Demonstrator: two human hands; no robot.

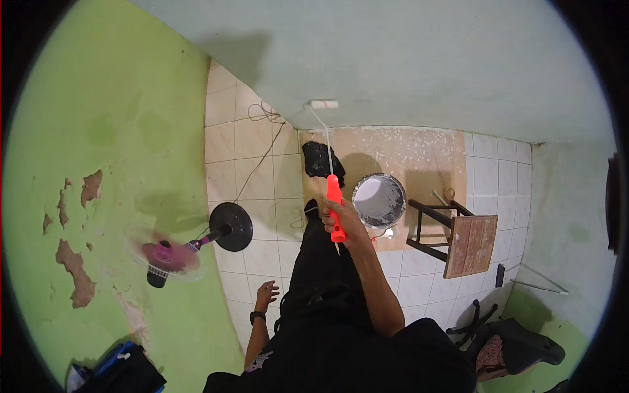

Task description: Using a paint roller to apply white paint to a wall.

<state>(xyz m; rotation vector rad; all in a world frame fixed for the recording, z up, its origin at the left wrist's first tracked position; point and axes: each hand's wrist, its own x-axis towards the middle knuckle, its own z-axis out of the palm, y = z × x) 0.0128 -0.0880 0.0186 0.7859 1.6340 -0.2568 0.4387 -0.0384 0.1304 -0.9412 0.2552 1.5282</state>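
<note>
My right hand (347,223) is closed around the orange handle of a paint roller (335,191). Its thin metal rod reaches forward to a white roller sleeve (324,104), which is at the pale grey-white wall (393,59); whether it touches the wall I cannot tell. Just right of the handle, a bucket (379,200) smeared with white paint stands on the floor sheet. My left hand (265,295) hangs at my side, fingers apart and holding nothing, with a dark watch on the wrist.
A brown, paint-spotted sheet (419,144) covers tiles along the wall, with a black bag-like bundle (322,159) on it. A wooden stool (470,245) stands right. A pedestal fan (170,257) with a trailing cord (263,157) is left, by a peeling green wall (111,98). A dark chair (517,347) is behind right.
</note>
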